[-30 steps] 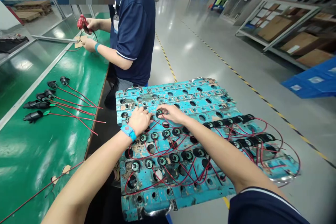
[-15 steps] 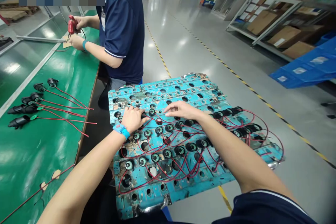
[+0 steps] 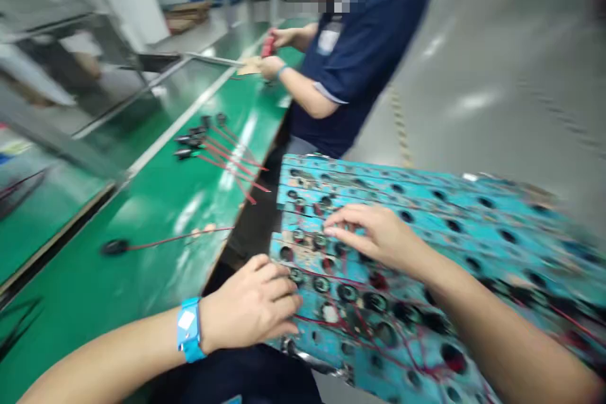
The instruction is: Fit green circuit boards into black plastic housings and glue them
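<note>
The left hand [image 3: 255,306], palm down above a blue wristband [image 3: 190,328], has pulled back over half a second from the middle rows to the near left edge of the turquoise perforated board [image 3: 428,213]; whether its half-bent fingers grip anything, I cannot tell. Farther in, the right hand [image 3: 374,233] has shifted toward the board's left side, thumb and fingers loosely parted, just above the round black sockets [image 3: 348,292] set in rows among its holes. Thin red leads [image 3: 360,322] loop between them over scuffed, chipped paint. The view has swung left, bringing in a lone black socket [image 3: 115,247] with a straight red lead on the glossy green bench [image 3: 156,290]. Farther along lies the cluster of black sockets [image 3: 192,139], leads fanned out. Beyond, a co-worker [image 3: 374,57] in a navy shirt holds a red tool [image 3: 268,43]; behind stretches a shiny grey floor [image 3: 492,76] with blurred striped tape [image 3: 400,126].
</note>
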A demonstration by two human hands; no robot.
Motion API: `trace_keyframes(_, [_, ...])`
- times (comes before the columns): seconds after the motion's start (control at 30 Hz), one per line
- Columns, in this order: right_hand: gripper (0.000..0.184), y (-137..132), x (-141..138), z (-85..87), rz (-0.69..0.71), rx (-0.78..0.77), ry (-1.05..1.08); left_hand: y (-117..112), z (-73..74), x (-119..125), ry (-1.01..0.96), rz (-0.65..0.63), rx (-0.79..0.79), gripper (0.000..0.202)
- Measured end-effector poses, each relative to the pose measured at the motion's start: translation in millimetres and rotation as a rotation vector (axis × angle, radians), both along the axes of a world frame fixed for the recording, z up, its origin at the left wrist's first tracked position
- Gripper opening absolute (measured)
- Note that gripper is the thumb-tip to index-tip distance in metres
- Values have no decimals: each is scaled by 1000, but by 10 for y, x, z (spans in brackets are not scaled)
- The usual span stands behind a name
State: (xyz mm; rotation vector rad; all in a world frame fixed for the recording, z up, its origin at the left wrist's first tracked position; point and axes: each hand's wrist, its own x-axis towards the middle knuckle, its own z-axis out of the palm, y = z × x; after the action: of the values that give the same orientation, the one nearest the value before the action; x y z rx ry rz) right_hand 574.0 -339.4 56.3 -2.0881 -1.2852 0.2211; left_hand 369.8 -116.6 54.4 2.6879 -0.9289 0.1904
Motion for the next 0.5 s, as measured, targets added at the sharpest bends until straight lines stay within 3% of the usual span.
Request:
trace_keyframes(0.1, [17, 749, -403, 51, 337, 55, -119, 311, 12, -761, -6, 164, -5, 33])
trace_keyframes(0.2, [17, 1586, -909, -10, 628, 123, -168, 613, 20, -1564, -20, 438, -17, 30])
trace_keyframes(0.27, [18, 2139, -1257, -99, 747, 164, -201, 731, -3, -2083, -34, 620, -12, 28])
trace_keyframes(0.37, [25, 2897, -1669, -288, 766, 241, -291, 788, -95, -2755, -47, 844, 21, 30])
trace_keyframes(0.5, [50, 3661, -1946, -572, 621, 293, -484, 856, -189, -3519, -38, 1193, 53, 35])
